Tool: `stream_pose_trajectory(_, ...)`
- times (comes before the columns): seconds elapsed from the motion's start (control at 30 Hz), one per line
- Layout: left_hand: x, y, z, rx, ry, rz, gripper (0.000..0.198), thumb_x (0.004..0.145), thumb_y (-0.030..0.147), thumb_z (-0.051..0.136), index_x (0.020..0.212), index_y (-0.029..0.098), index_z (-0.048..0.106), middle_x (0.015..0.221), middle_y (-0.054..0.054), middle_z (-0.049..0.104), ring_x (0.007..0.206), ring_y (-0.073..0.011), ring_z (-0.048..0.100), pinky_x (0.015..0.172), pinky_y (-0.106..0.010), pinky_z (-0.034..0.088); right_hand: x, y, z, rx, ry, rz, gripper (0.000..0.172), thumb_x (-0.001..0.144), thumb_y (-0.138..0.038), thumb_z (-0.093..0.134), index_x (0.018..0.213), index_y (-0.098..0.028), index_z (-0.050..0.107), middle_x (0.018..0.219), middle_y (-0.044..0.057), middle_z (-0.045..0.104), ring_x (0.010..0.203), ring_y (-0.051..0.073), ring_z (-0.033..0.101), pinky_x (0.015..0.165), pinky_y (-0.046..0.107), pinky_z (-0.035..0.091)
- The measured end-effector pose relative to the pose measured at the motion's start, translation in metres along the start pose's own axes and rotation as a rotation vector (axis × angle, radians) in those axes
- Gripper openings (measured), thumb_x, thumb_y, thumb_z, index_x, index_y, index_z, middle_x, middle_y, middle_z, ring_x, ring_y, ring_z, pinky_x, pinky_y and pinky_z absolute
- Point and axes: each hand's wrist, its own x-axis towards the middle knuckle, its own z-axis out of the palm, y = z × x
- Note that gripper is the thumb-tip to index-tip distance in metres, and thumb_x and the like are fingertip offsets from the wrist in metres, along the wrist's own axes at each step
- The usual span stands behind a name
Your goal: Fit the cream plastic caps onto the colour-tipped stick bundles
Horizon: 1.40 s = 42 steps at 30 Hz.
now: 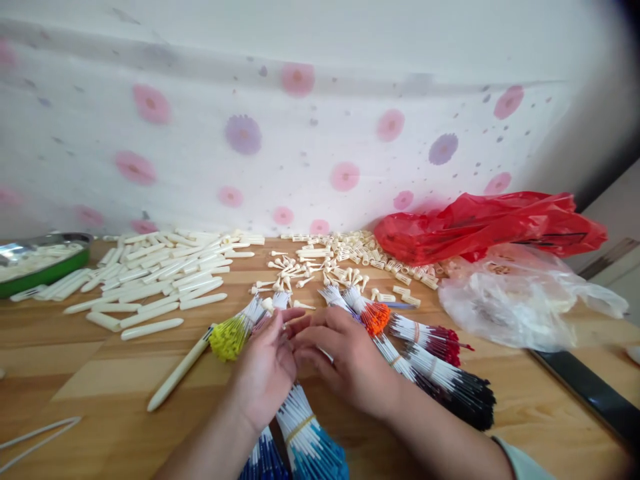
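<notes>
My left hand (265,373) and my right hand (350,363) meet at the middle of the table, fingers curled together. Whatever lies between their fingertips is too small and hidden to make out. A small cream plastic piece (269,305) shows just beyond my left fingertips; I cannot tell whether they touch it. Around the hands lie bundles of thin white sticks like pen refills: yellow-green (230,338) at left, orange (376,318), dark red (443,344) and black (467,397) at right. Light blue (317,447) and dark blue (264,460) bundles lie below the hands.
White pen-barrel-like tubes (155,267) are heaped at left, beside a green-sided tray (75,267). Small cream parts (295,270) are scattered behind the hands. A red plastic bag (490,227), a clear bag (505,293) and a dark flat object (585,387) lie at right.
</notes>
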Motion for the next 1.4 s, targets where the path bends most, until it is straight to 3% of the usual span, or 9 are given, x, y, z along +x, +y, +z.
stream_pose_trajectory(0.27, -0.005, -0.009, -0.001, -0.037, -0.023, -0.018, 0.025, 0.090, 0.020, 0.044, 0.088, 0.008, 0.066, 0.075, -0.008, 0.063, 0.062, -0.0106, 0.060, 0.052, -0.018, 0.049, 0.002, -0.001, 0.018, -0.277, -0.094, 0.108, 0.008, 0.083, -0.020, 0.057, 0.085, -0.018, 0.065, 0.090, 0.005, 0.064, 0.080, 0.018, 0.049, 0.076, 0.033, 0.040)
stream_pose_trajectory(0.43, -0.008, -0.012, 0.005, -0.079, -0.027, -0.070, 0.024, 0.090, 0.019, 0.043, 0.089, 0.009, 0.065, 0.077, -0.007, 0.063, 0.061, -0.0092, 0.059, 0.054, -0.017, 0.049, -0.001, -0.004, 0.021, -0.251, 0.028, 0.085, 0.014, 0.085, -0.020, 0.052, 0.079, -0.018, 0.064, 0.083, 0.005, 0.065, 0.076, 0.018, 0.051, 0.073, 0.033, 0.041)
stream_pose_trajectory(0.57, -0.002, -0.015, -0.001, -0.004, -0.040, -0.047, 0.018, 0.087, 0.018, 0.048, 0.080, 0.011, 0.063, 0.071, -0.004, 0.061, 0.059, -0.0085, 0.056, 0.053, -0.018, 0.047, -0.004, -0.001, 0.014, 0.025, 0.186, 0.064, 0.009, 0.083, -0.016, 0.054, 0.080, -0.016, 0.062, 0.080, 0.005, 0.067, 0.074, 0.016, 0.057, 0.070, 0.029, 0.045)
stream_pose_trajectory(0.67, 0.002, -0.014, -0.010, 0.295, -0.058, -0.036, 0.021, 0.084, 0.031, 0.054, 0.071, 0.015, 0.059, 0.053, 0.004, 0.047, 0.040, -0.0049, 0.037, 0.036, -0.016, 0.027, -0.006, 0.007, 0.002, 0.340, 0.274, 0.256, 0.004, 0.081, -0.020, 0.059, 0.077, -0.017, 0.058, 0.071, 0.003, 0.065, 0.062, 0.013, 0.059, 0.058, 0.024, 0.047)
stream_pose_trajectory(0.73, 0.003, -0.010, -0.014, 0.655, -0.099, 0.053, 0.030, 0.082, 0.041, 0.054, 0.069, 0.016, 0.060, 0.047, 0.007, 0.037, 0.038, -0.0053, 0.028, 0.037, -0.017, 0.019, -0.006, 0.014, -0.008, 0.470, 0.308, 0.356, 0.010, 0.080, -0.025, 0.061, 0.075, -0.017, 0.057, 0.064, 0.001, 0.062, 0.055, 0.011, 0.056, 0.051, 0.022, 0.045)
stream_pose_trajectory(0.87, 0.004, -0.001, -0.017, 1.331, -0.171, 0.429, 0.034, 0.085, 0.041, 0.048, 0.068, 0.017, 0.064, 0.061, 0.000, 0.054, 0.062, -0.0137, 0.048, 0.055, -0.024, 0.033, -0.002, 0.024, -0.022, 0.424, 0.354, 0.242, 0.008, 0.078, -0.026, 0.066, 0.078, -0.018, 0.065, 0.070, 0.002, 0.061, 0.064, 0.012, 0.058, 0.058, 0.024, 0.047)
stream_pose_trajectory(1.03, 0.007, 0.002, -0.015, 1.677, -0.228, 0.475, 0.041, 0.088, 0.043, 0.036, 0.067, 0.018, 0.060, 0.059, 0.001, 0.053, 0.060, -0.0159, 0.048, 0.057, -0.028, 0.030, -0.001, 0.025, -0.019, 0.343, 0.283, 0.136, 0.008, 0.079, -0.018, 0.064, 0.083, -0.021, 0.071, 0.081, 0.004, 0.065, 0.078, 0.015, 0.061, 0.069, 0.026, 0.050)
stream_pose_trajectory(1.23, 0.004, 0.001, -0.014, 1.640, -0.280, 0.449, 0.041, 0.087, 0.045, 0.038, 0.059, 0.018, 0.049, 0.054, 0.004, 0.042, 0.056, -0.0136, 0.043, 0.055, -0.026, 0.027, -0.002, 0.024, -0.023, 0.242, 0.204, 0.131, 0.005, 0.078, -0.020, 0.066, 0.073, -0.018, 0.066, 0.068, 0.001, 0.064, 0.064, 0.011, 0.059, 0.060, 0.022, 0.047)
stream_pose_trajectory(1.4, -0.002, -0.001, -0.011, 1.288, -0.330, 0.389, 0.035, 0.087, 0.044, 0.040, 0.066, 0.019, 0.050, 0.051, 0.005, 0.037, 0.050, -0.0113, 0.037, 0.050, -0.024, 0.027, -0.001, 0.021, -0.030, 0.211, 0.171, 0.094, 0.017, 0.082, -0.028, 0.063, 0.070, -0.016, 0.064, 0.067, 0.002, 0.064, 0.063, 0.011, 0.058, 0.059, 0.021, 0.045)
